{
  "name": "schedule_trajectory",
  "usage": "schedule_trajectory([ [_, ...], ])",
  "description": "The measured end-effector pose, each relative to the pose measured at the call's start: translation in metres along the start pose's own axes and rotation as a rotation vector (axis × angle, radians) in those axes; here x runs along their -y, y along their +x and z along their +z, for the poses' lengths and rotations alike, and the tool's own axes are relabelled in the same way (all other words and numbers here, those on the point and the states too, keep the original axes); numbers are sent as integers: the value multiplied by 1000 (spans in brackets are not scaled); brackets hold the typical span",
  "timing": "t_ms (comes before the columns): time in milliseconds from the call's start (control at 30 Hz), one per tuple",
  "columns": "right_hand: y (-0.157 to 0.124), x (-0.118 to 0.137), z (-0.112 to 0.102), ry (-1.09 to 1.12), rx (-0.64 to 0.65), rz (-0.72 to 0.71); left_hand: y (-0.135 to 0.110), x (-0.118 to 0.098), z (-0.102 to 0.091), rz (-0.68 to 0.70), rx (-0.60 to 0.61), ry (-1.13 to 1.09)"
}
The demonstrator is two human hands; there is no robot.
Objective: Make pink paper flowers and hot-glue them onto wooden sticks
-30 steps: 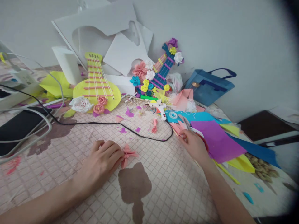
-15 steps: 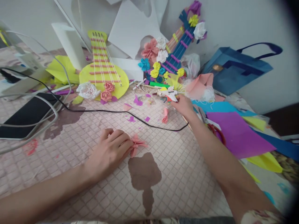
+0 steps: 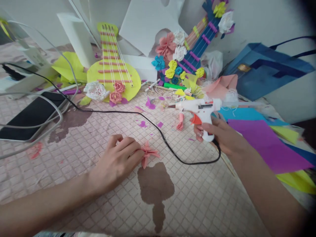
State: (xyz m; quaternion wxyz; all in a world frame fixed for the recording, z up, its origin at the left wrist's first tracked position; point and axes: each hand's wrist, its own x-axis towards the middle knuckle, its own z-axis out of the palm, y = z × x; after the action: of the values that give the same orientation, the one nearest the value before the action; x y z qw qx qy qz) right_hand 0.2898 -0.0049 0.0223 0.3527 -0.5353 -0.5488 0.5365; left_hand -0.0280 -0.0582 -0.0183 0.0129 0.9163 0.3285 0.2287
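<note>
My right hand [image 3: 219,133] is wrapped round the handle of a white hot glue gun [image 3: 195,106] with an orange trigger, held above the table. Its nozzle points left, and its black cord [image 3: 170,149] loops down and away to the left. On the table, my left hand [image 3: 122,156] is closed with its fingertips on a pink paper flower [image 3: 149,153]; those fingertips are partly hidden. A separate folded pink paper piece [image 3: 180,121] lies below the nozzle. Purple paper scraps [image 3: 150,103] are scattered nearby.
A yellow paper guitar [image 3: 113,74] and a blue one [image 3: 192,61] with paper flowers lean at the back. A phone [image 3: 32,115] and a power strip [image 3: 27,77] lie left. Purple paper [image 3: 266,144] and a blue bag [image 3: 266,70] are on the right.
My right hand has lifted the glue gun from the clutter at the back and brought it nearer, dragging the cord's loop along. My left hand stays at the pink flower.
</note>
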Motion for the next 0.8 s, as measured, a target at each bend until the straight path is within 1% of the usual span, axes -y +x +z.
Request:
schedule_trajectory([
  [67,-16,-1,6,-95,69,32,-1,0,0,1,14,9],
  [100,-24,-1,10,-164,95,25,-2,0,1,2,22,11],
  [133,-32,0,13,-265,149,11,-3,-1,1,2,29,15],
  [200,-45,2,20,-494,173,-63,-3,-2,0,2,40,27],
  [233,-50,3,24,-570,175,-119,-3,-2,0,4,43,35],
  [300,-59,4,30,-671,202,-176,-2,-3,-2,15,39,51],
  [433,-65,7,40,-742,253,-208,1,-4,-2,33,15,64],
  [567,-64,13,48,-733,303,-225,0,-3,-2,28,18,72],
  [700,-63,17,53,-744,329,-217,0,-3,-2,38,-2,71],
  [800,-64,18,54,-746,346,-221,0,-3,-2,35,5,63],
])
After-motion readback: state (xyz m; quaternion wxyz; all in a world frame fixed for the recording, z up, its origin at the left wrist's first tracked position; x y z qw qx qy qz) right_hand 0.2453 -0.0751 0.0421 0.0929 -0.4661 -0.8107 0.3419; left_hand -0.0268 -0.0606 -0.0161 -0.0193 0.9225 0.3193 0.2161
